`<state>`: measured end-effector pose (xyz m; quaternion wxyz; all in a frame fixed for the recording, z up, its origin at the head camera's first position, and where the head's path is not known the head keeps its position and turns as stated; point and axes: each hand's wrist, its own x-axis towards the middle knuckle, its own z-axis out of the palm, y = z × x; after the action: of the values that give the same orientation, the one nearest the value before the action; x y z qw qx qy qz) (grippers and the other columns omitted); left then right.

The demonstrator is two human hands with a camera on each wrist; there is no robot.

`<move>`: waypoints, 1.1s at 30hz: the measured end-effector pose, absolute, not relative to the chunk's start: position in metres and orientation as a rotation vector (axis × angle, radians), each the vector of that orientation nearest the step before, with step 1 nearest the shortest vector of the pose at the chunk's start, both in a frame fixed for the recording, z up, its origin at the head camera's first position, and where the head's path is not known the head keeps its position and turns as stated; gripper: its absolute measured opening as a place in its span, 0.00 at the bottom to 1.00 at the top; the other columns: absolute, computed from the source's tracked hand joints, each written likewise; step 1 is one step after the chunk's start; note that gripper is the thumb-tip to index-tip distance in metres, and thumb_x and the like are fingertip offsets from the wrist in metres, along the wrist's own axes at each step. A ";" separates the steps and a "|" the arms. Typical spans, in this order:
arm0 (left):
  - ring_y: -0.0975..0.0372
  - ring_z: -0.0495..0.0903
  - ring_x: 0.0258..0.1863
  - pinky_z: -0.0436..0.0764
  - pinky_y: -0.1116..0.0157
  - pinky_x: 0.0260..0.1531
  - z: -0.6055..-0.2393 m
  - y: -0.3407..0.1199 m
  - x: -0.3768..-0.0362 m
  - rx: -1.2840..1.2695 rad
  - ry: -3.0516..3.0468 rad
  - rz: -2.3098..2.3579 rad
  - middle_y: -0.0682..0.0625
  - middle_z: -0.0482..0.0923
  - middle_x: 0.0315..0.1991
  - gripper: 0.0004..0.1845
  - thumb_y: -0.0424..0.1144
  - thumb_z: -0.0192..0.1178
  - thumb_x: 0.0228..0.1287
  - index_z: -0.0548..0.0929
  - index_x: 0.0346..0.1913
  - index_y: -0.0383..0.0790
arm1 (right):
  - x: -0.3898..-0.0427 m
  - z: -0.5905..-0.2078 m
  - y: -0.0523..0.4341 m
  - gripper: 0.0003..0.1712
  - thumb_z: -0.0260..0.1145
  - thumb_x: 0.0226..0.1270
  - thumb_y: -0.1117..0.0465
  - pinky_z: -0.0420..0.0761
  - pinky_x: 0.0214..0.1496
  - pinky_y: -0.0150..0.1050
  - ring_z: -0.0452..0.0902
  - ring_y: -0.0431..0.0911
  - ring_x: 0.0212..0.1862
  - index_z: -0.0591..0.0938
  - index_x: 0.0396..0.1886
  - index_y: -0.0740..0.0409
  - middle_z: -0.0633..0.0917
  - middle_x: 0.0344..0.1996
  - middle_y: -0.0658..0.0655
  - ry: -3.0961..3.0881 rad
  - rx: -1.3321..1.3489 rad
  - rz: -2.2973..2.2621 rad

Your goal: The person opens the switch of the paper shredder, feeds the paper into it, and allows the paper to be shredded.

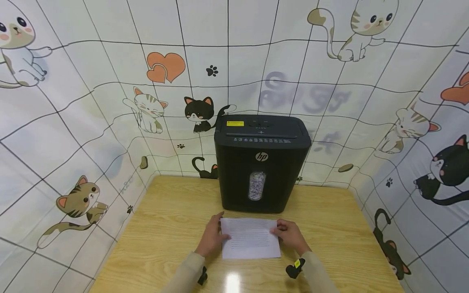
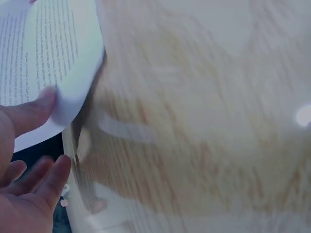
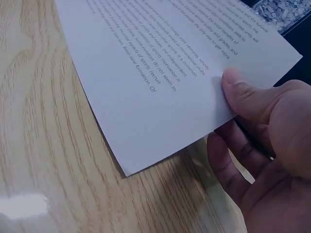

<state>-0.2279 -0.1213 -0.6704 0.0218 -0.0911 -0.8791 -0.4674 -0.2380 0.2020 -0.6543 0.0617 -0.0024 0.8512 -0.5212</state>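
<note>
Both hands on 1 printed sheet of paper point(image 1: 250, 238), held low over the wooden bench point(image 1: 165, 228), just in front of the black HP paper shredder point(image 1: 261, 162).

Left hand point(image 1: 211, 238): grips the sheet's left edge. Left wrist view is motion-blurred, but the thumb point(image 2: 34, 109) lies on top of the paper point(image 2: 43, 53) and the other fingers point(image 2: 48, 179) are underneath, so the grip is a pinch on the sheet. That edge curls up off the bench point(image 2: 204, 121).

Right hand point(image 1: 291, 235): grips the right edge. Right wrist view is sharp: thumb point(image 3: 238, 90) pressed on the top face of the sheet point(image 3: 160, 77), fingers point(image 3: 228, 165) curled below it. Pinch grip on the paper. The sheet's near corner sits over the bench point(image 3: 43, 145), casting a shadow; can't tell if it touches.

Sheet: white, several lines of printed text on the upper part, lower part blank. Text lines run left to right in the head view.

Shredder: stands upright at the back middle of the bench, feed slot on top, yellow label point(image 1: 235, 123) at top left, clear window point(image 1: 257, 185) in the front showing shredded paper inside. Corner of that window visible in the right wrist view point(image 3: 282, 12), just past the sheet.

Surround: cloth backdrop point(image 1: 91, 101) with cartoon cats, hearts and paw prints on 3 sides of the bench. Beige sleeves on both forearms, a black wrist mount point(image 1: 295, 268) with a yellow tag on the right.
</note>
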 end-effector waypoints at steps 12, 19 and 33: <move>0.67 0.81 0.31 0.81 0.71 0.30 -0.652 -0.130 -0.232 -0.304 -2.596 -1.591 0.47 0.86 0.34 0.03 0.34 0.65 0.70 0.84 0.38 0.37 | -0.240 -0.636 0.201 0.07 0.75 0.64 0.63 0.79 0.33 0.32 0.80 0.40 0.31 0.87 0.35 0.62 0.90 0.30 0.55 2.569 0.045 -1.608; 0.66 0.81 0.32 0.80 0.71 0.33 -0.630 -0.127 -0.237 -0.270 -2.576 -1.620 0.47 0.87 0.34 0.04 0.35 0.66 0.69 0.86 0.37 0.38 | -0.243 -0.619 0.202 0.08 0.74 0.66 0.62 0.82 0.35 0.32 0.80 0.39 0.31 0.87 0.33 0.64 0.89 0.30 0.56 2.616 0.025 -1.640; 0.65 0.81 0.33 0.80 0.71 0.34 -0.603 -0.121 -0.247 -0.243 -2.551 -1.583 0.48 0.86 0.34 0.04 0.35 0.67 0.69 0.86 0.36 0.38 | -0.250 -0.593 0.210 0.10 0.72 0.69 0.58 0.87 0.45 0.49 0.88 0.45 0.34 0.87 0.37 0.63 0.90 0.34 0.57 2.599 -0.002 -1.677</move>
<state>-0.2466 -0.1215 -0.6031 0.0649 -0.0806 -0.8451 -0.5244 -0.2503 0.2097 -0.5928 0.0243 -0.0006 0.8400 -0.5420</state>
